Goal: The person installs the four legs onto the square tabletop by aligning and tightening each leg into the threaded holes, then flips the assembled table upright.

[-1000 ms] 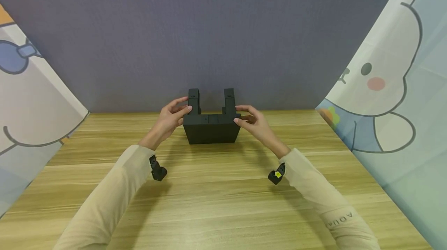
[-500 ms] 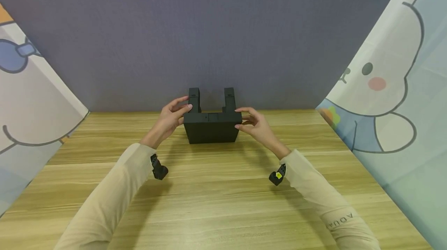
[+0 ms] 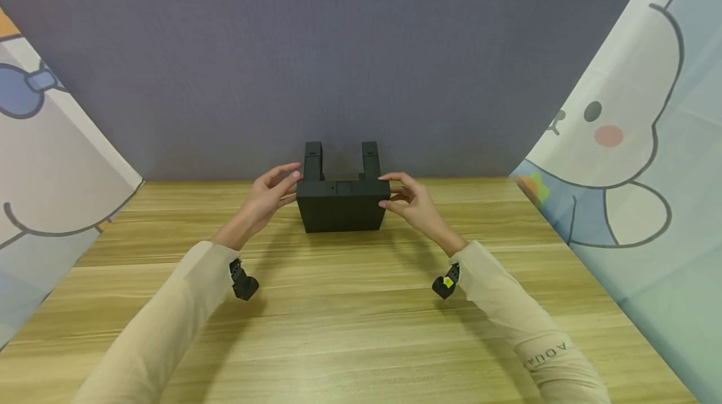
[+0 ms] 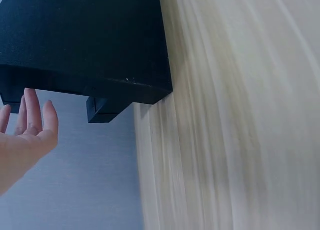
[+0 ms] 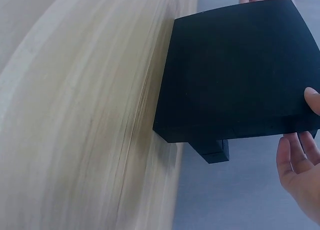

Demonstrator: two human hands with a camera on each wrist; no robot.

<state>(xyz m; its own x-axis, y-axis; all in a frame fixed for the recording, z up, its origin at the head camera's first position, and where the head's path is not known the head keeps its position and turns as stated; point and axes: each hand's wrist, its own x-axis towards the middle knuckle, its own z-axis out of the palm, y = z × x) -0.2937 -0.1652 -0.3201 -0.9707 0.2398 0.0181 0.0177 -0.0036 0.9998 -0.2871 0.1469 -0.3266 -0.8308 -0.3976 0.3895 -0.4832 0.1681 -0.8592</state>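
A black box-shaped device (image 3: pixel 341 213) stands upright at the far edge of the table, and two prongs (image 3: pixel 313 160) project from its back. Small markings on the prongs are too fine to read. My right hand (image 3: pixel 414 203) grips its upper right corner. The right wrist view has the right thumb (image 5: pixel 313 100) on the broad face and the other fingers behind. At the upper left side is my left hand (image 3: pixel 262 200), its fingers extended and loosely spread. In the left wrist view those fingers (image 4: pixel 33 109) lie close to the device's edge; whether they touch it I cannot tell.
The wood-grain table (image 3: pixel 338 316) meets a grey fabric panel (image 3: pixel 338 66) right behind the device. Cartoon-printed curtains hang at the left (image 3: pixel 56 172) and right (image 3: pixel 665 203). Black wrist cameras (image 3: pixel 244 282) sit on both sleeves.
My left hand has loosened and shifted slightly left and down, away from the device's left prong. The right thumb has slid from the top edge to the right side. The device has barely moved.
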